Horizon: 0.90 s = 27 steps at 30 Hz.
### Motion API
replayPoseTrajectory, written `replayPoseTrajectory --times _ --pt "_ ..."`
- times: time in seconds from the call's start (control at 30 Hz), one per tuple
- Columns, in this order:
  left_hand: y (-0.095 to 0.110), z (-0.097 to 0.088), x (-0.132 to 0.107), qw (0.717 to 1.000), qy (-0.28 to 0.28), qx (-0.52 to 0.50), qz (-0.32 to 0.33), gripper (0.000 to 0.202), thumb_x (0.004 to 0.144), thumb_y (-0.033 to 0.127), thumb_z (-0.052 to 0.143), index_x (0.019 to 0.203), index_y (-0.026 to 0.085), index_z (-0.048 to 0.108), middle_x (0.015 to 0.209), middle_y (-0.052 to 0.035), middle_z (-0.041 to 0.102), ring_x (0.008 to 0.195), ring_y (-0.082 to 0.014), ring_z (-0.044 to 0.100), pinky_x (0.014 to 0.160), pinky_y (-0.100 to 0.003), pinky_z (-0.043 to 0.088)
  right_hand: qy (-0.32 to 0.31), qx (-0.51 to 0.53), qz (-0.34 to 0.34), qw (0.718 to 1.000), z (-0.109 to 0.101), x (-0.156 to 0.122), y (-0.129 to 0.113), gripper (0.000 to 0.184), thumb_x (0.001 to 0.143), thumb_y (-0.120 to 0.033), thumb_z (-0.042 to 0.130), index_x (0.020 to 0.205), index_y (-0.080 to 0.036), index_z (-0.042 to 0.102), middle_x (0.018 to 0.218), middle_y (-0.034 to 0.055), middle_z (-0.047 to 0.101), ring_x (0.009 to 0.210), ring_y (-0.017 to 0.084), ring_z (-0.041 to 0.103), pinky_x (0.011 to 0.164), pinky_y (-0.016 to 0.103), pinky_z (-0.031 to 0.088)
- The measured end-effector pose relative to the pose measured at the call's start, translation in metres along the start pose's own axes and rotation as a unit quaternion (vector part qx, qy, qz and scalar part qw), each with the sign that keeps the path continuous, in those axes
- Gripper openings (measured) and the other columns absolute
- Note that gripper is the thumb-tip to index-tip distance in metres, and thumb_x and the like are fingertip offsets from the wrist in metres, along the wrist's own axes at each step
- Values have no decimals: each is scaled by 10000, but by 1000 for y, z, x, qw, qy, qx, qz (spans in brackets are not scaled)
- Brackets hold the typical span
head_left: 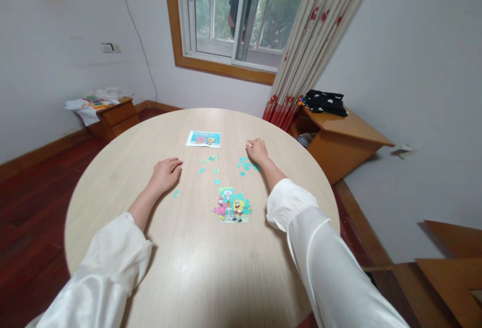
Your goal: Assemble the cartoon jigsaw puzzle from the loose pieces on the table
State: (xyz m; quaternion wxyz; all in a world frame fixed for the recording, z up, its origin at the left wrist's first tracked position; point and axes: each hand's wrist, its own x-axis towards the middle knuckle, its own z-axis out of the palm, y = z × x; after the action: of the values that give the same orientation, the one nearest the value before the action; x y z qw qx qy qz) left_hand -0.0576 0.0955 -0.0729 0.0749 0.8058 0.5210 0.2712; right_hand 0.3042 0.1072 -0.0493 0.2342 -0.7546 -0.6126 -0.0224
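A partly joined jigsaw puzzle (232, 205) lies on the round table, showing cartoon figures on turquoise. My left hand (165, 174) rests on the tabletop to its upper left, fingers loosely bent and no object visible in them. Below that hand is a single turquoise puzzle piece (176, 194). Beyond the joined part, my right hand (257, 150) has its fingers drawn together; a tiny pale spot shows at the fingertips, too small to name. Just under this hand lies a cluster of loose turquoise pieces (244, 164). More loose pieces (213, 157) are scattered between the hands.
A printed picture sheet (204, 139) with similar figures lies toward the table's far side. The pale wooden table (188, 272) has a rounded edge. Small wooden cabinets stand left (119, 116) and right (339, 137), the right one bearing black folded cloth (326, 103). A curtain (301, 46) hangs by the window.
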Motion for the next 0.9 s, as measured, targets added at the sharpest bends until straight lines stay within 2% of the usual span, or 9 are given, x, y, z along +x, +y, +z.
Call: replayPoseTrajectory --times 0.17,0.33,0.5,0.63,0.9 --pt "3 -2 -1 1000 -3 -4 -3 420 816 332 388 1011 158 717 1194 -131 667 1160 -280 581 1032 -412 398 -6 -25 12 1000 6 4 -3 252 863 -340 554 937 -182 736 1054 157 592 1052 292 515 900 432 400" --pt "3 -1 -1 1000 3 -14 -11 395 815 325 404 1000 179 720 1181 -116 676 1155 -278 583 1036 -419 390 11 -35 10 999 11 7 -2 229 844 -318 579 969 -203 733 1056 137 604 1052 287 498 904 447 373" --pt "2 0 0 1000 9 -20 -11 410 813 325 396 997 160 724 1176 -135 675 1160 -284 579 1040 -427 386 7 -42 -18 999 10 5 -7 186 847 -227 563 873 -181 741 1024 144 650 1027 290 501 908 461 341" --pt "3 1 0 1000 12 -23 -13 395 809 324 404 984 171 725 1162 -125 683 1155 -279 583 1035 -424 393 -2 -40 -32 999 8 2 -11 221 864 -179 522 846 -170 742 939 150 687 1014 286 513 917 463 323" --pt "3 -1 0 999 7 -27 -17 384 807 318 409 981 184 725 1160 -109 687 1155 -271 583 1034 -414 396 -4 -4 3 1000 11 7 -8 191 828 -186 544 828 -178 735 899 121 700 969 261 548 919 441 318"
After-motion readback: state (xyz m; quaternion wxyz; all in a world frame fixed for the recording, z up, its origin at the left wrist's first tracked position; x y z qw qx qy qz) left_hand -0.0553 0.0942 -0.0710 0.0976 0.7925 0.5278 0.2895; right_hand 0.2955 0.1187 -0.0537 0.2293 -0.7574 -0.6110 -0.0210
